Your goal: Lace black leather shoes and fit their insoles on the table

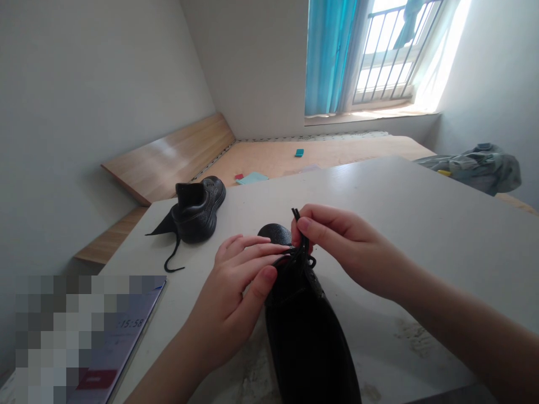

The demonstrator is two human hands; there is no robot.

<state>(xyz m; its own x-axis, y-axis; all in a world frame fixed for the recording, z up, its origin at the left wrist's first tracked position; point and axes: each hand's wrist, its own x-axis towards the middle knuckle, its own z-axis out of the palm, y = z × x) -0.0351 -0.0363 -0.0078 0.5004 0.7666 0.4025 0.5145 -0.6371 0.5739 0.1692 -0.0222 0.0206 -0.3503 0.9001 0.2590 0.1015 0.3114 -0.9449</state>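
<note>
A black shoe (pixel 311 342) lies before me on the white table, its rounded toe (pixel 275 232) pointing away. My right hand (pixel 332 235) pinches the black shoelace (pixel 302 247) above the lacing, with the tips sticking up past the thumb. Along the left side of the lacing, my left hand (pixel 240 297) rests with fingers stretched out and thumb apart, touching the shoe; whether a strand of lace runs under its fingers I cannot tell. Farther left stands a second black shoe (pixel 197 213), its tongue folded out and a loose lace trailing on the table.
At the left front edge lies a flat screen or panel (pixel 122 336), partly blurred out. Behind the white table (pixel 357 191) is a wooden surface (pixel 269 154) with small teal pieces. Grey-green cloth (pixel 480 168) is heaped at right. A blue curtain (pixel 330 56) hangs beside a barred window.
</note>
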